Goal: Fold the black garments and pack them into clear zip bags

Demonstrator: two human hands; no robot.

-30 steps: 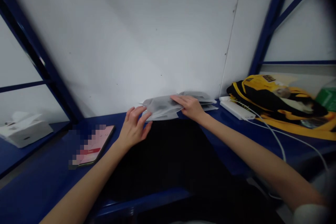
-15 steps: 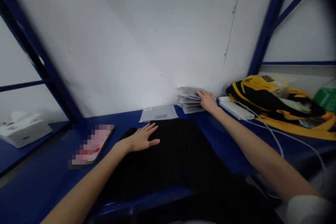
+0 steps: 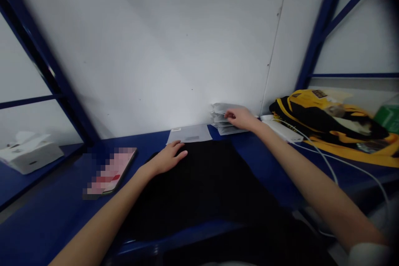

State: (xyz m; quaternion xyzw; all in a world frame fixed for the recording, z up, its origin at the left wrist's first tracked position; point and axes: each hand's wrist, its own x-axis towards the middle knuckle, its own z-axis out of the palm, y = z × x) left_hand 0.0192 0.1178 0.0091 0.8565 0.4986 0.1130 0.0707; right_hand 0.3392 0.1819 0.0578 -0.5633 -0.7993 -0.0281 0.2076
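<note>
Packet stack [image 3: 221,119] now taller at far right, right hand [image 3: 239,118] curls its fingers against it, grip unclear; left hand [image 3: 168,158], thumb and fingers apart, lies free on black cloth [image 3: 204,187].

Matt black cloth [image 3: 205,187], frosted, probably plastic pouches [image 3: 229,108], and a smooth, glossy blue table [image 3: 62,216].

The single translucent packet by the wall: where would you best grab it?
Probably by its right edge, pinched from the front right. The packet lies flat, close to the wall behind; the left hand is by its front-left corner, while the right edge looks uncovered.
</note>
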